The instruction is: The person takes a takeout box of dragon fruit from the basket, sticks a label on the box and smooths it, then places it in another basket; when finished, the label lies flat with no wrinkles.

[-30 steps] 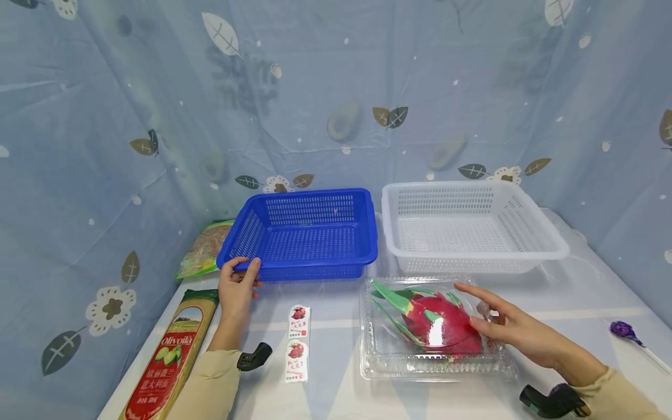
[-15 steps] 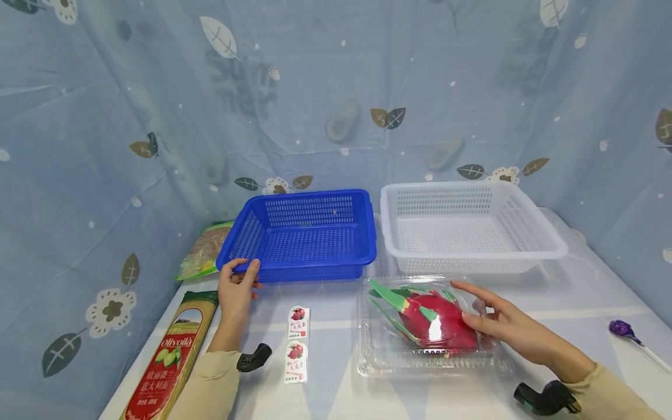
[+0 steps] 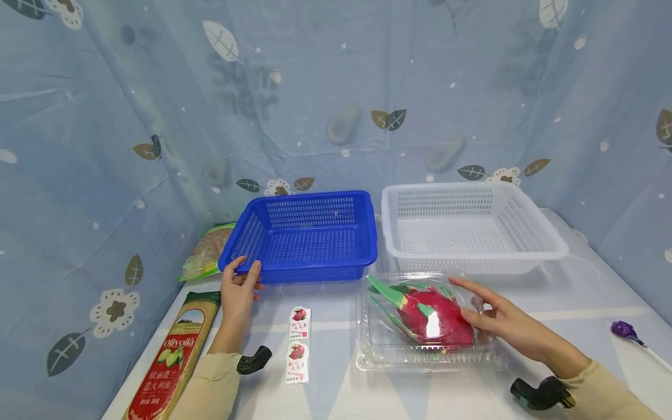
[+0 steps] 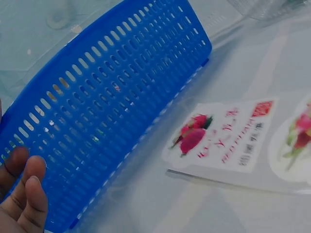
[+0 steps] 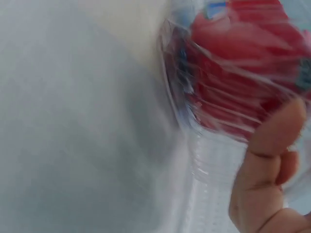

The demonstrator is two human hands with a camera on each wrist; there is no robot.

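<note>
A clear plastic clamshell box (image 3: pixel 378 356) with a red dragon fruit (image 3: pixel 438 318) in it stands before the white basket, lid closed over the fruit. My right hand (image 3: pixel 517 326) holds the box by its right side, thumb in front and index finger along the top. In the right wrist view, the thumb (image 5: pixel 274 131) lies against the clear plastic, blurred. At the front left corner of a blue basket (image 3: pixel 315 272), my left hand (image 3: pixel 237 291) grips the rim. Several of its curled fingers (image 4: pixel 34 194) show by the slotted wall in the left wrist view.
The white basket (image 3: pixel 472 263) stands right of the blue one. A strip of two dragon fruit stickers (image 3: pixel 298 345) lies mid-table. At the left are a spaghetti pack (image 3: pixel 173 356) and a green-edged bag (image 3: pixel 207 251). A purple lollipop (image 3: pixel 625 331) lies far right.
My right hand and the clamshell box with the dragon fruit have shifted slightly left and away from me, towards the baskets. The left hand stays at the blue basket's rim.
</note>
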